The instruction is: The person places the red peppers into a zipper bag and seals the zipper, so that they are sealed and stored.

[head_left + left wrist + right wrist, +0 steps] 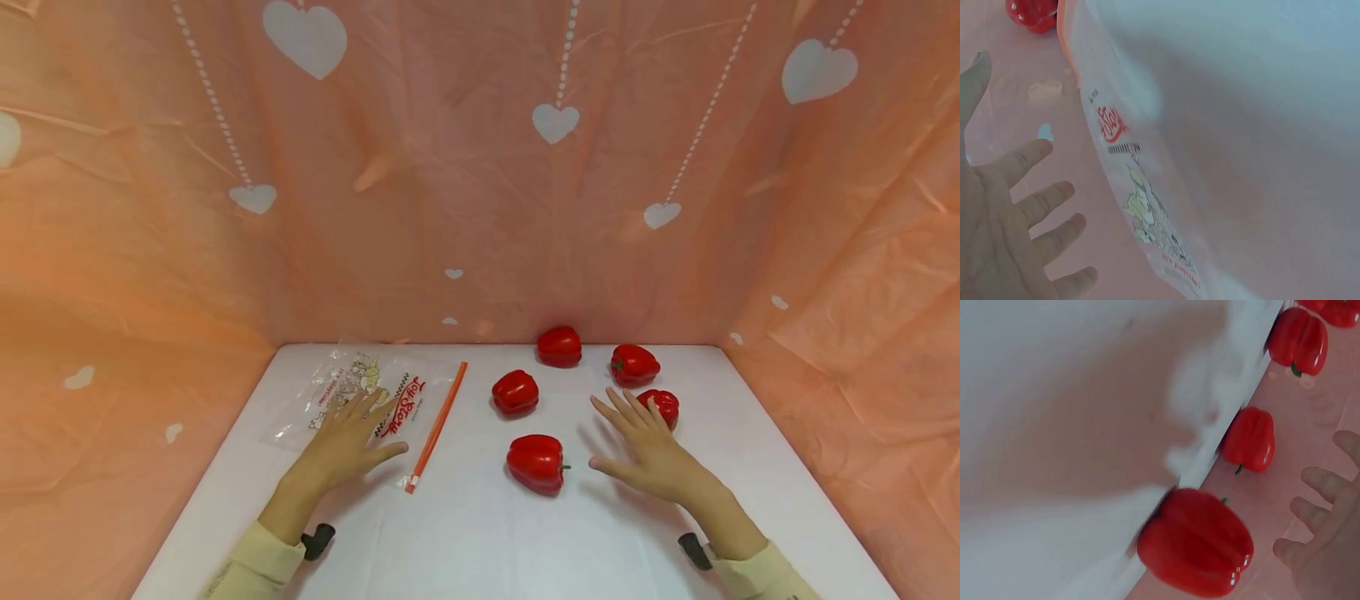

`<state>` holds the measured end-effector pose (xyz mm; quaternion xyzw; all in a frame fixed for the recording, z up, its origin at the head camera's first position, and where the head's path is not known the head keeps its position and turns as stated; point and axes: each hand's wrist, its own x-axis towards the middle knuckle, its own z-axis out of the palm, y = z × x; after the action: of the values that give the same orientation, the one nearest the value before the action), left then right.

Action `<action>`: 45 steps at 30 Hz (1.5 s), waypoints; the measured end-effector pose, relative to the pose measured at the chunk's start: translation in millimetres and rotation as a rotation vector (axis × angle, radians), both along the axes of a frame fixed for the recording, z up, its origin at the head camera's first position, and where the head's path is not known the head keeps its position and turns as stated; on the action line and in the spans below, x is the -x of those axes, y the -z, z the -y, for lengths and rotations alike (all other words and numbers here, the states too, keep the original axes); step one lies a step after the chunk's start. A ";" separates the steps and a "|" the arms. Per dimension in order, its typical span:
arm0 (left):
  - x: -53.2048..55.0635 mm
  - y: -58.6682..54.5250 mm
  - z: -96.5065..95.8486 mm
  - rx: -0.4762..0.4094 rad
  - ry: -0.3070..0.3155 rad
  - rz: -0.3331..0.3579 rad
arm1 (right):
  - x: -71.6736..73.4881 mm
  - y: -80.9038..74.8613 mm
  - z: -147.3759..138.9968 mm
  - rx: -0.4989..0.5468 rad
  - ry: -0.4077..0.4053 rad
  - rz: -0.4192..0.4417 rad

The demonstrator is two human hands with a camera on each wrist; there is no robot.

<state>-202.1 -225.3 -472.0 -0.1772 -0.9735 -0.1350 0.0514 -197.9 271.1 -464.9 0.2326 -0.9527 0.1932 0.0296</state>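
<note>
My left hand point(337, 450) hovers with spread fingers over a clear zip bag point(435, 379) printed with red lettering and cartoon figures. The bag lies flat, its orange zip strip point(441, 421) along the right side. In the left wrist view the palm point(991, 244) holds nothing. At the right, my right hand point(651, 454) is held above the table, fingers apart, nothing in it. Beside its thumb lies a red bell pepper point(536, 463) with a green stem; another bell pepper point(666, 407) is partly hidden behind its fingers. The right wrist view shows bell peppers point(1197, 544) beyond the fingertips.
More red bell peppers lie farther back: one at mid-table point(515, 392), one near the back edge point(559, 347), one at the back right point(634, 366). The white table point(480, 542) is enclosed by an orange-pink curtain point(480, 208) with white hearts.
</note>
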 end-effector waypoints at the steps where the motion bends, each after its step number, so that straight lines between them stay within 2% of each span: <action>1: 0.5 -0.4 -2.0 0.001 0.005 -0.002 | -0.1 0.6 1.8 0.002 -0.003 0.009; 5: 2.7 -0.9 -8.6 0.011 0.015 -0.002 | 0.0 3.2 8.6 0.017 -0.015 0.045; 14: 5.7 -3.4 -25.7 -0.012 0.064 0.089 | -1.9 9.3 23.9 0.037 -0.059 0.128; 24: 13.3 3.9 -40.3 -0.037 0.093 0.085 | -3.1 18.3 38.5 0.070 -0.133 0.153; 28: 14.6 7.1 -44.9 -0.025 0.080 0.079 | -4.0 19.0 41.1 0.063 -0.146 0.157; 33: 16.5 9.3 -50.2 -0.017 0.057 0.085 | -6.2 17.7 42.3 0.075 -0.138 0.216; 38: 18.4 10.2 -56.2 -0.022 0.041 0.077 | -8.6 16.3 44.5 0.110 -0.096 0.284; 45: 20.4 13.1 -61.5 -0.030 0.021 0.065 | -8.8 17.1 47.4 0.129 -0.061 0.303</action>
<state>-222.5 -163.7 -485.0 -0.1822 -0.9706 -0.1560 0.0208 -189.1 223.7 -482.0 0.2273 -0.9243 0.2877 -0.1056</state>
